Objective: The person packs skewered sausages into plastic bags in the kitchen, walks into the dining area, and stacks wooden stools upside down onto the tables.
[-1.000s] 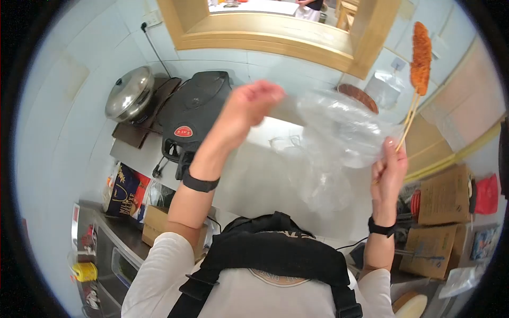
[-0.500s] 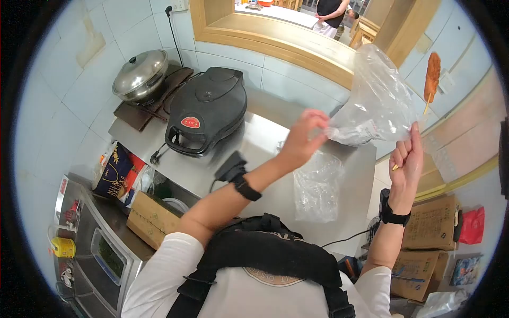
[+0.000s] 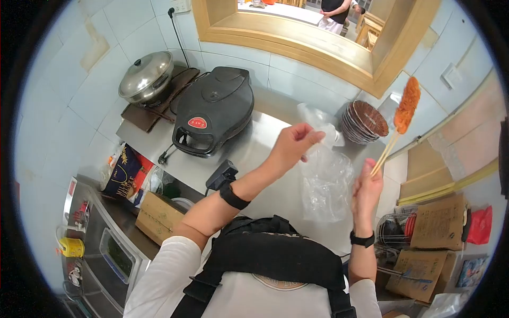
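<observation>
My right hand (image 3: 367, 190) is closed around the thin wooden sticks of a skewer (image 3: 407, 105), which carries a long orange-brown, crumb-coated piece of food and points up and to the right. My left hand (image 3: 295, 146) has its thumb and forefinger together at a clear plastic bag (image 3: 327, 130), which hangs crumpled behind the fingertips. Below that, more clear plastic (image 3: 326, 193) lies on the steel counter (image 3: 270, 185). How the two pieces of plastic join is hard to make out.
On the counter's left stand a black electric griddle (image 3: 214, 111) and a lidded steel pot (image 3: 147, 79). Brown bowls (image 3: 365, 122) are stacked at the back right, under the wooden window frame (image 3: 297, 55). Cardboard boxes (image 3: 437, 222) sit low on the right. Beyond the window stands a person (image 3: 334, 15).
The plastic bag has come down and away from my right hand, uncovering the stacked bowls. My right hand has moved left and lower with the skewer. My left hand has shifted slightly left.
</observation>
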### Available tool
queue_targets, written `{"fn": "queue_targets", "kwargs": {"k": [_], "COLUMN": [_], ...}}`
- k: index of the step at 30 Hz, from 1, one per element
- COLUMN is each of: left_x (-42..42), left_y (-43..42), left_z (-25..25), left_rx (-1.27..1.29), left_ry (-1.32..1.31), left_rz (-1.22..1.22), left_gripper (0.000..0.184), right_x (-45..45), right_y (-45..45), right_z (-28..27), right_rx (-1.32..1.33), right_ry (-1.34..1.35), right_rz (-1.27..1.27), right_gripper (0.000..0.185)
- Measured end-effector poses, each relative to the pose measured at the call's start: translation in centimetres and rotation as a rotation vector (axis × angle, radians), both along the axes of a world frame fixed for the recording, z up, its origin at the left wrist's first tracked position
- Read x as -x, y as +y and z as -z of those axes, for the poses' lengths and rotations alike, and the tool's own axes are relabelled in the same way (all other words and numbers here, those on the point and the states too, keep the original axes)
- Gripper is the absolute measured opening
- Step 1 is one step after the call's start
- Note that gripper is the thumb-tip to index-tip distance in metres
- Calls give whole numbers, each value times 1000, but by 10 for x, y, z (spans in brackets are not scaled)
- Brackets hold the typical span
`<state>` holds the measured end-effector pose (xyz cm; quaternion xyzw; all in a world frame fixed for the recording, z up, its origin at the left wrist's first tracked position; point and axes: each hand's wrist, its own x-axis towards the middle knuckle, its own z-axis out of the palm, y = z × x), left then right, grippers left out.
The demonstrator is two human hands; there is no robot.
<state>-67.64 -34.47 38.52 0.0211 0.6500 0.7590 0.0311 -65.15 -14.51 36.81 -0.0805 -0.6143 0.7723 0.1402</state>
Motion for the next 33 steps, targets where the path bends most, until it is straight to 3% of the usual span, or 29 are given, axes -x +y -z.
{"fn": "queue_targets", "kwargs": {"k": [5,8,12,16,18,22,27,33], "left_x": [-11,-16,-11,-5,5,18,23,22], "left_y": [25,9,-25,-43,-51,-59,-58,-51], "left_z": [10,13,14,22,28,31,26,16], "left_rx": [-77,121,259,284,298,361,395,468], "left_ry": [56,131,79,-51,-65,25,84,58], "left_rz": [292,351,150,-8,-97,-145,-149,-44], "left_gripper": [20,18,15,20,23,30,34,32], "right_x": [-16,-4,3,-23,-47,-96,-128,-127], "right_y": [-29,-19,4,24,47,89,110,102], "right_z": [12,26,40,17,14,15,2,-2], "right_rx": [-152,-163,-318,-170,41,206,252,254], "right_ry": [-1,-99,-50,-165,-231,-363,-504,-740], "right_rz": [-174,-163,-158,-237,-317,-461,-809,-918], "right_gripper": [25,22,14,11,19,31,35,35]}}
